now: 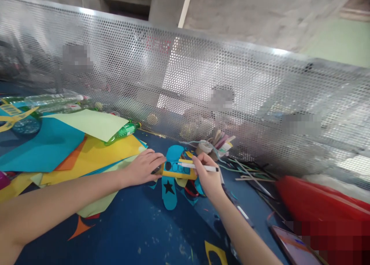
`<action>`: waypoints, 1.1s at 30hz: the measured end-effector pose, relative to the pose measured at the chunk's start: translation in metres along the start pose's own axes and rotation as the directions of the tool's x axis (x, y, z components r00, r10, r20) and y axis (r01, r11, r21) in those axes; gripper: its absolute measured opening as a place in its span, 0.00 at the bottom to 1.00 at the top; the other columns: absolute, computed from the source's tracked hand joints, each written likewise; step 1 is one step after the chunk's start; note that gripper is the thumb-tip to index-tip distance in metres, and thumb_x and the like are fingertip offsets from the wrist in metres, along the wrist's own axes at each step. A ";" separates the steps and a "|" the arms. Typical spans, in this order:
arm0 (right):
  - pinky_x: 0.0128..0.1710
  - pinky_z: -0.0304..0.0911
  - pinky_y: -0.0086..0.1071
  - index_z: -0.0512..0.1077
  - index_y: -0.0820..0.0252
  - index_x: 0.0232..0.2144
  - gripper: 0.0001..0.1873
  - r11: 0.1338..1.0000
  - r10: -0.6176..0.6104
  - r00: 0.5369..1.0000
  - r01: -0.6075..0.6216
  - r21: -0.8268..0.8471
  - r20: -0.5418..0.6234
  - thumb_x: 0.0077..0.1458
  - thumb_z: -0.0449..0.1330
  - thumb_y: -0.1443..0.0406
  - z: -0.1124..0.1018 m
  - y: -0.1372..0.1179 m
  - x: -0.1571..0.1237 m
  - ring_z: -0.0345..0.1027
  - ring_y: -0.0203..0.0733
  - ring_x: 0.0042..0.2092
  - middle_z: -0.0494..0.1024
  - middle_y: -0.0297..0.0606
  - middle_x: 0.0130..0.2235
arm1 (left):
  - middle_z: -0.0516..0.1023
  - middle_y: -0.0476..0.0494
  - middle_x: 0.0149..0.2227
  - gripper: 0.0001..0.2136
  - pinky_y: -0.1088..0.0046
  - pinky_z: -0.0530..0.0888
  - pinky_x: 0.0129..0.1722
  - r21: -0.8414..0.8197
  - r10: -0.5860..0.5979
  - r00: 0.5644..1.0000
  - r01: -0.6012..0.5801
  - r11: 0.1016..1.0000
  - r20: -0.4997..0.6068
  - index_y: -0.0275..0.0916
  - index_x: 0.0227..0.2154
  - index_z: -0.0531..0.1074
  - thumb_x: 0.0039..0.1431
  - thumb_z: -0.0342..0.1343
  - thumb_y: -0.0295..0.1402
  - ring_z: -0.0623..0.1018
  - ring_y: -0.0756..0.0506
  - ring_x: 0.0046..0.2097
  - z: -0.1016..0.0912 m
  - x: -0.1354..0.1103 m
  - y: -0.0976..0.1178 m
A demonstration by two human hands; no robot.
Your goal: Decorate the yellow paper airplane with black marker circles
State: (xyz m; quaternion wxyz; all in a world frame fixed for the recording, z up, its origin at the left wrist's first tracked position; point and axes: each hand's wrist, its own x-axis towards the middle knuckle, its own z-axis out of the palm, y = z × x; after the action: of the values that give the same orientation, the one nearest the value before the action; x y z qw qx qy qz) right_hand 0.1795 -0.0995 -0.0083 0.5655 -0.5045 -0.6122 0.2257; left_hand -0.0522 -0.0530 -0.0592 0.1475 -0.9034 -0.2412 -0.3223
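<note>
Craft airplane (179, 175) is at the blue tabletop (124, 234) — left hand (144, 167) clasping its left end, right hand (208, 179) pinching a white marker (186, 165) over it. Coloured sheets (111, 153) crowd its left; bare tabletop opens nearer. Left beyond it, the green bottle's (124, 131) label is too small to read.

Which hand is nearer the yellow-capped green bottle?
Left: the left hand is in front and right of the green bottle; the right hand, holding the marker, is farther right.
</note>
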 end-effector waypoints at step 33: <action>0.23 0.53 0.30 0.61 0.55 0.17 0.19 0.997 0.035 0.997 -0.031 -0.066 0.062 0.52 0.60 0.53 -0.007 -0.008 0.000 0.56 0.35 0.20 0.67 0.28 0.15 | 0.72 0.36 0.52 0.19 0.57 0.64 0.55 -0.028 0.022 0.998 -0.021 0.999 0.057 0.37 0.53 0.63 0.61 0.55 0.38 0.73 0.39 0.51 -0.007 0.004 0.001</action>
State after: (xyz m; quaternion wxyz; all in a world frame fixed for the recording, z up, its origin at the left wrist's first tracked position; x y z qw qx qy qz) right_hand 0.1831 -0.1044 0.0002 0.5252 -0.5253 -0.6285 0.2306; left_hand -0.0526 -0.0553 -0.0514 0.1317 -0.9168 -0.2311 -0.2980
